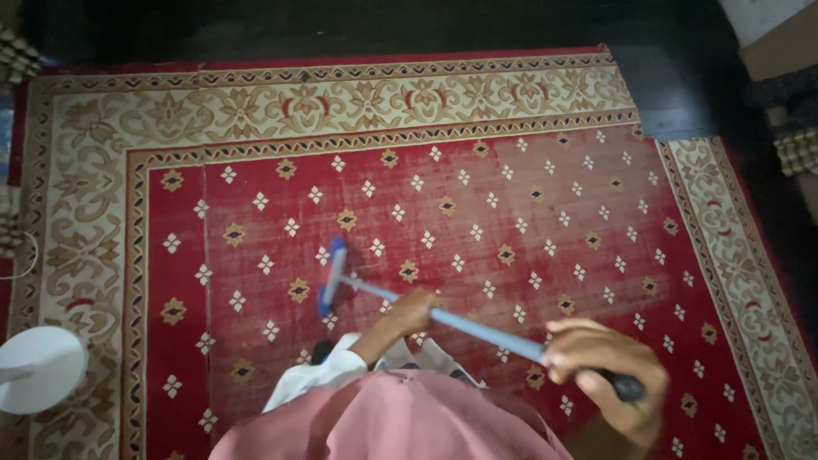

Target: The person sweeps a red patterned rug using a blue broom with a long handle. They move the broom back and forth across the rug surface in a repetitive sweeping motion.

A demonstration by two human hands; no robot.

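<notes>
Our left hand [411, 311] grips mid-shaft and our right hand [607, 362] clasps the dark end of the long pale-blue brush [333, 277] — its head ahead-left of both hands on the red patterned woven carpet [477, 213]. A wide stroke could, we judge, strike the round white stand base [38, 368] far left.

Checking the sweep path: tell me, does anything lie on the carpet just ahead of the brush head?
Nothing visible does. The blue brush head rests on bare red patterned carpet; the white round object sits far aside.

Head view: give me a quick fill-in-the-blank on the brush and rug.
1. Both hands grip one long, light blue ____.
2. The blue brush head rests on the ____ field of the patterned rug.
3. The right hand holds the handle's ____ end grip.
4. The left hand grips nearer the brush ____.

Missing: handle; red; black; head
</notes>
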